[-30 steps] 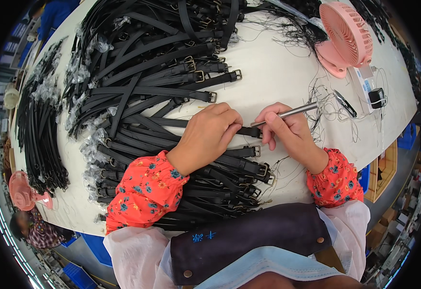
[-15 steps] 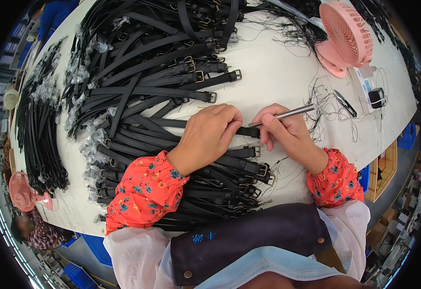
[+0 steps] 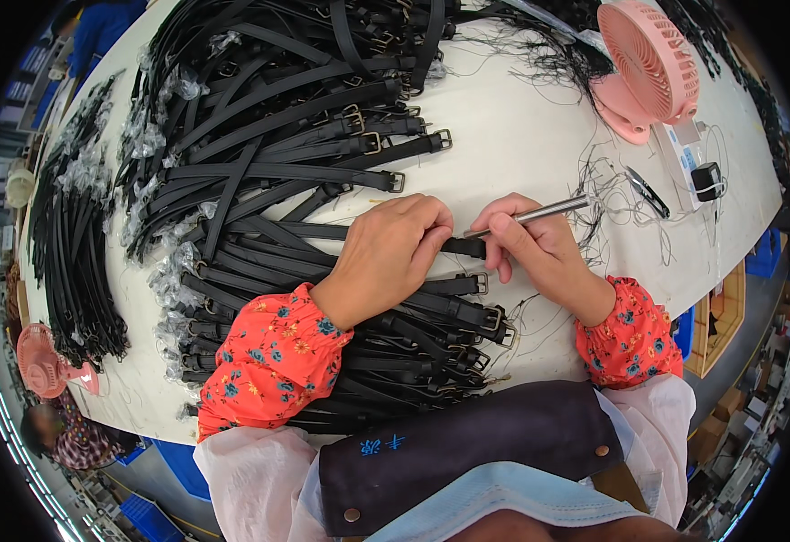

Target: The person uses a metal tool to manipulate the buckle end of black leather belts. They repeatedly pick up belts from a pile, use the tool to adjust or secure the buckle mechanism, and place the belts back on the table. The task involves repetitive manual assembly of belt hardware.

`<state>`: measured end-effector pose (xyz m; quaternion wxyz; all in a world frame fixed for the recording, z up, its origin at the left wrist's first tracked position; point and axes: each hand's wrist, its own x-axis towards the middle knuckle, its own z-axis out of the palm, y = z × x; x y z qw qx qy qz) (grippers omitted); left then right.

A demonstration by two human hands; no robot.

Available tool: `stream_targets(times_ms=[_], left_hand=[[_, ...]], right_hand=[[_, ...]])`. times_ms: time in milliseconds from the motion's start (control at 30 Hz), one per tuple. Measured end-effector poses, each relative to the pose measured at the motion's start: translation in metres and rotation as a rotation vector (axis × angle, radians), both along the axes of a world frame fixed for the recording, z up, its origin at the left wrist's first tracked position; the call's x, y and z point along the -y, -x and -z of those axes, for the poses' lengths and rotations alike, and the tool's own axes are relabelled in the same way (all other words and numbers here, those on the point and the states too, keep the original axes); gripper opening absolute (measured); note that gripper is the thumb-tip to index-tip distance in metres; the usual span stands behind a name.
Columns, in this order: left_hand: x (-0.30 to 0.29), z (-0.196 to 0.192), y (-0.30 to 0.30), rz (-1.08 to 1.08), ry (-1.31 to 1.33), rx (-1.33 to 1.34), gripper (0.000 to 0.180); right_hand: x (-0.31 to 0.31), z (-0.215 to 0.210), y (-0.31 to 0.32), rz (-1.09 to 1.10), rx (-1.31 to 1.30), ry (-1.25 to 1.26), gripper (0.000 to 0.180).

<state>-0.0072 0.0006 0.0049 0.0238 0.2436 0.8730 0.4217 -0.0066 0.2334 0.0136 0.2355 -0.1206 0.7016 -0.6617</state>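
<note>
— Hardly anything has shifted since a moment ago: both hands sit where they were, and the silver pen-like tool (image 3: 532, 215) has only tipped a touch flatter.

— What's the left hand (image 3: 393, 256) doing?

— It lies palm down on the black strap (image 3: 464, 247), fingers curled over it and pressing it to the white table (image 3: 512, 135), just in front of the person's chest. That strap sits on top of the nearer heap of buckled straps (image 3: 368, 343).

— And the right hand (image 3: 539, 253)?

— Closed round the tool in a pen grip, thumb and forefinger pinched near its lower end, with the tip down at the strap's end beside the left fingertips. I can't make out the tip itself.

— So which step is this?

— I'd judge the strap's end is being worked or marked with the tip while the other hand steadies it. Next, it seems, comes keeping the strap pinned and guiding the tip finely, then setting the strap aside.

— Anything else close by?

— A pink desk fan (image 3: 650, 68), loose black threads (image 3: 621, 194) and small snips (image 3: 650, 191), well off to the right.
</note>
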Motion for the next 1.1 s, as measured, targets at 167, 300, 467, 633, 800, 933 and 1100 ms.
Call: stream_targets(times_ms=[167, 300, 467, 633, 800, 933, 1100], left_hand=[[0.000, -0.001, 0.000, -0.001, -0.006, 0.017, 0.007], [0.000, -0.002, 0.000, 0.002, -0.007, 0.012, 0.007], [0.001, -0.001, 0.000, 0.002, 0.006, 0.018, 0.006], [0.000, -0.002, -0.001, -0.063, -0.062, 0.100, 0.005], [0.006, -0.001, 0.001, -0.097, -0.109, 0.066, 0.012], [0.015, -0.001, 0.004, 0.118, 0.039, -0.106, 0.015], [0.011, -0.004, -0.001, 0.137, 0.211, -0.388, 0.014]], right_hand=[[0.000, 0.001, 0.001, 0.000, -0.002, 0.003, 0.033], [0.000, -0.001, 0.001, -0.003, -0.001, -0.002, 0.034], [0.001, -0.001, 0.001, -0.001, 0.003, -0.001, 0.035], [0.000, -0.002, 0.001, 0.000, -0.003, 0.001, 0.034], [-0.001, -0.001, 0.001, 0.020, 0.011, 0.025, 0.033], [-0.004, 0.002, 0.001, 0.068, -0.016, 0.072, 0.033], [-0.003, 0.007, 0.000, 0.113, -0.087, 0.119, 0.035]])
